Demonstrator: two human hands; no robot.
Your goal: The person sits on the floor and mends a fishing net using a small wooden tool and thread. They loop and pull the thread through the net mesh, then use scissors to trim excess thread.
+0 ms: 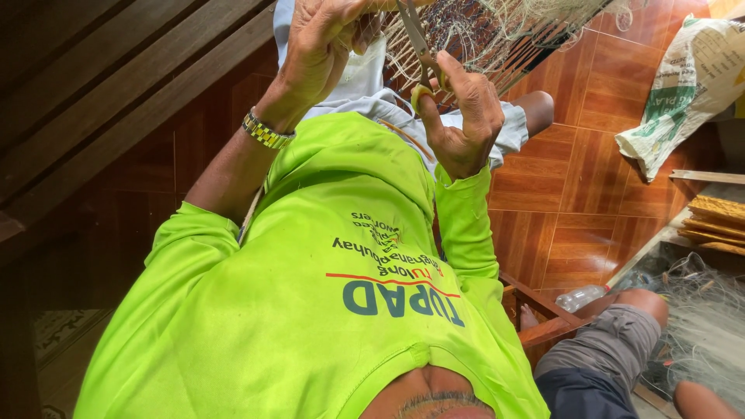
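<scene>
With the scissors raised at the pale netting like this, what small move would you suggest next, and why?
Probably close the yellow-handled metal scissors on the strand, though the blade tips are out of view. The right hand has its fingers in the handle loops, and the left hand grips the pale stringy fishing net just beside the blades, apparently holding it taut.

The floor (597, 186) is glossy reddish-brown tile laid in a wood-grain pattern. A white and green woven sack (687, 85) lies crumpled on it at the far right, and a clear plastic bottle (582, 297) lies on its side lower down, beside a wooden chair frame (543, 314). Pale tangled netting (706, 318) spreads over the floor at the lower right.
</scene>
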